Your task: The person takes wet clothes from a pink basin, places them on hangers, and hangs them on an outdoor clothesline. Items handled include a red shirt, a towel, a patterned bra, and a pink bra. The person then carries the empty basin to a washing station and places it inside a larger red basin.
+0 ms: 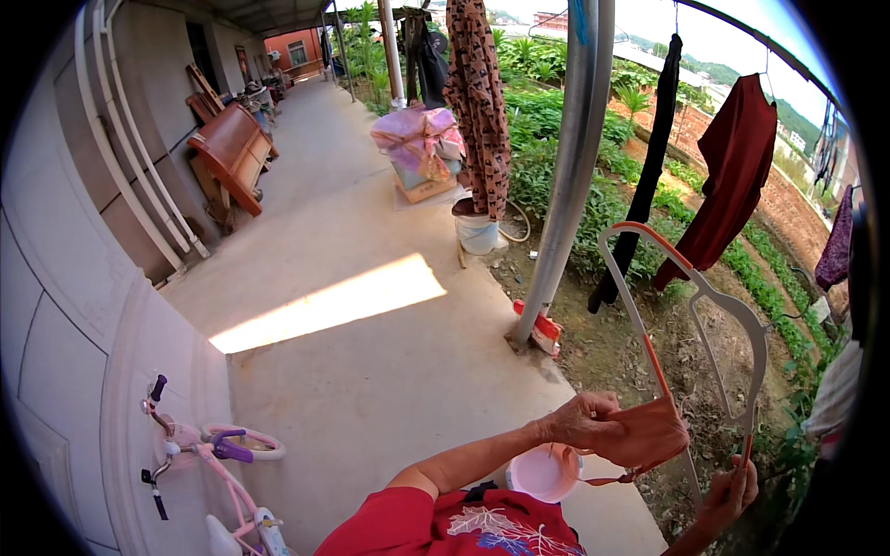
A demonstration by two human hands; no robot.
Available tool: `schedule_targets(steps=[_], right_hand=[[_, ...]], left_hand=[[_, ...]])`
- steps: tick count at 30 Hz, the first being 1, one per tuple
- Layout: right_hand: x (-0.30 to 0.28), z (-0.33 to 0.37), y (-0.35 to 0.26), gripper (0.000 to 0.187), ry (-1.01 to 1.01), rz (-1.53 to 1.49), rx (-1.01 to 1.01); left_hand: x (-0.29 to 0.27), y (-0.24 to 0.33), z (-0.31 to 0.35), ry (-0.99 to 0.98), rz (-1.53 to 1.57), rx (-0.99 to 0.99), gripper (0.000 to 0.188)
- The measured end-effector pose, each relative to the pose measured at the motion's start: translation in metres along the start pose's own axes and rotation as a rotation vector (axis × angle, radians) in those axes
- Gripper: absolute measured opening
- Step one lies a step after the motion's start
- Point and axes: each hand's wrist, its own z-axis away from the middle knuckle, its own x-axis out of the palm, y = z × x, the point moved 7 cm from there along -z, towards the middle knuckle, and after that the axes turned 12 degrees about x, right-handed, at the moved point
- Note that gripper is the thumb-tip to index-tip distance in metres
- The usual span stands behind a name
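Observation:
My left hand [586, 424] is closed on a small brownish-orange garment [656, 432], pinching its edge. A thin strap trails from the garment toward a pink bucket [540, 474] below. My right hand [728, 496] grips the lower end of a grey and orange clothes hanger [758, 357], which stands tilted up in front of me. The garment lies against the hanger's near side; whether it is looped over the frame I cannot tell. Something orange shows at the bucket's rim, partly hidden by my left arm.
A metal post [570, 176] rises ahead. Dark red clothing [732, 176], a long black garment [649, 176] and patterned trousers [477, 102] hang nearby. A pink child's bicycle [227, 482] leans at the left wall. A white bucket [477, 233] and a covered stack [417, 144] stand farther off.

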Motion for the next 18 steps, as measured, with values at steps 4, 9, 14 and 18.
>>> schedule_targets(steps=[4,9,14,18], right_hand=[[-0.019,0.010,-0.029,0.023,0.089,0.150,0.036],[0.001,0.015,-0.074,0.026,0.147,0.265,-0.131],[-0.002,0.019,-0.100,0.028,0.035,0.357,-0.197],[-0.003,0.031,-0.115,0.031,0.175,0.424,-0.174]], left_hand=[[0.028,-0.013,0.005,-0.045,0.249,-0.079,0.031],[0.024,-0.009,-0.011,0.121,0.142,0.140,0.028],[0.047,-0.020,-0.015,-0.061,0.169,0.000,0.027],[0.063,-0.041,-0.018,-0.100,0.172,-0.049,0.021]])
